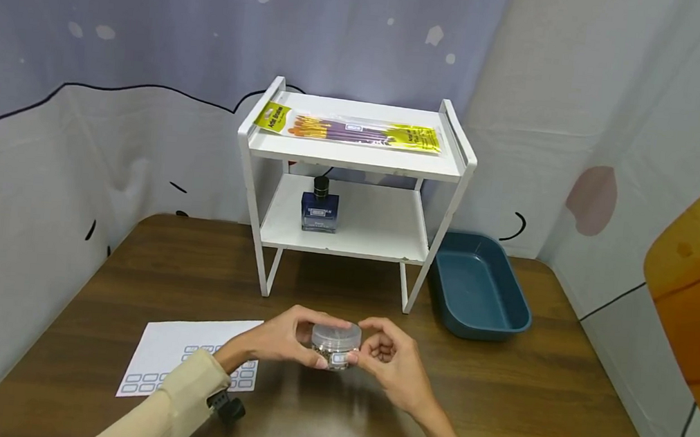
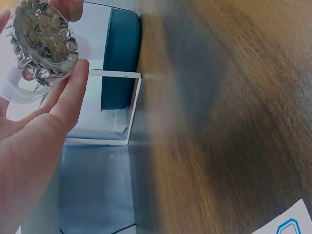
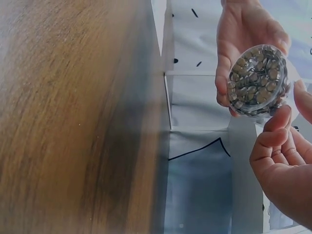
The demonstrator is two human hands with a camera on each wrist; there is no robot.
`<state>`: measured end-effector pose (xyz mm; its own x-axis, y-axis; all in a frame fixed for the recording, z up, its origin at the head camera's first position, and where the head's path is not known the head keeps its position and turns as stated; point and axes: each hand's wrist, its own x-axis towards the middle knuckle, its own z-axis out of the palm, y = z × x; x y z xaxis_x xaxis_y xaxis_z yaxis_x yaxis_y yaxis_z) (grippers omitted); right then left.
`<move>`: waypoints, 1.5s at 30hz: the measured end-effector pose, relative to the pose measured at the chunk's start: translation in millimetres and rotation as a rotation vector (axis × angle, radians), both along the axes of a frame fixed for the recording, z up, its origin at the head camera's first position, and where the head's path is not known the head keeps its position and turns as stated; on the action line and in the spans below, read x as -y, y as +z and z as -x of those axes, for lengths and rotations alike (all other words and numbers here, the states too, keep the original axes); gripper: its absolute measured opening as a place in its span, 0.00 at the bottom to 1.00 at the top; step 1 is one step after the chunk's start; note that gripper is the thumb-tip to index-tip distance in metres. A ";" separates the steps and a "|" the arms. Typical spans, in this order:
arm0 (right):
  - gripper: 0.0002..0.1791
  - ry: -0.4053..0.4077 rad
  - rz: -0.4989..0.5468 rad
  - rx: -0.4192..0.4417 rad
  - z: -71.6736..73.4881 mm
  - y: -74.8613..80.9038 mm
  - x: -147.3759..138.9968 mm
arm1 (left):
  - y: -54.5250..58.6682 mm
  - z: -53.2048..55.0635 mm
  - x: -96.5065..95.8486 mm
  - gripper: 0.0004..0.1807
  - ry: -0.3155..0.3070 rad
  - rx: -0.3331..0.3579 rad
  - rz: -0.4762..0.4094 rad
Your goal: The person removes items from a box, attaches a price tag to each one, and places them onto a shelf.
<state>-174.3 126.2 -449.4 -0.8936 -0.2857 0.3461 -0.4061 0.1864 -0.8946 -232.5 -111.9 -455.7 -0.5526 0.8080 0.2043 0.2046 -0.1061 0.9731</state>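
A small round clear jar of thumbtacks [image 1: 336,346] is held above the wooden table, in front of the shelf. My left hand [image 1: 277,337] grips it from the left, fingers over the lid and thumb low on the side. On the other side, my right hand [image 1: 396,368] holds the jar's edge, thumb at the small label and index finger by the lid, the other fingers curled. Seen from below in the left wrist view, the jar [image 2: 46,44] shows silvery and brassy tacks through its base. Both hands also meet at the jar [image 3: 256,83] in the right wrist view.
Behind stands a white two-tier shelf [image 1: 381,221], with a brush pack [image 1: 351,132] on top and a dark blue bottle [image 1: 319,212] below. A teal tray [image 1: 484,331] sits to its right. Printed paper [image 1: 166,348] lies under the left forearm.
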 end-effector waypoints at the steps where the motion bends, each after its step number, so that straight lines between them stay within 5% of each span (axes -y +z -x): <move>1: 0.22 -0.003 0.011 0.002 0.3 -0.2 0.2 | 0.2 0.1 -0.2 0.33 0.005 0.006 -0.006; 8: 0.20 -0.001 0.038 0.008 1.7 0.0 1.4 | 1.0 0.4 -1.5 0.37 0.050 0.048 -0.002; 17: 0.21 0.007 0.073 0.019 0.7 0.9 2.8 | 3.1 3.0 0.1 0.37 0.006 0.040 -0.025; 37: 0.20 0.029 0.087 0.018 4.6 -3.6 1.0 | 1.1 2.1 6.0 0.35 0.034 0.039 -0.014; 45: 0.18 -0.125 0.100 -0.136 19.1 2.2 -19.4 | 1.7 2.7 3.5 0.36 0.028 0.045 -0.006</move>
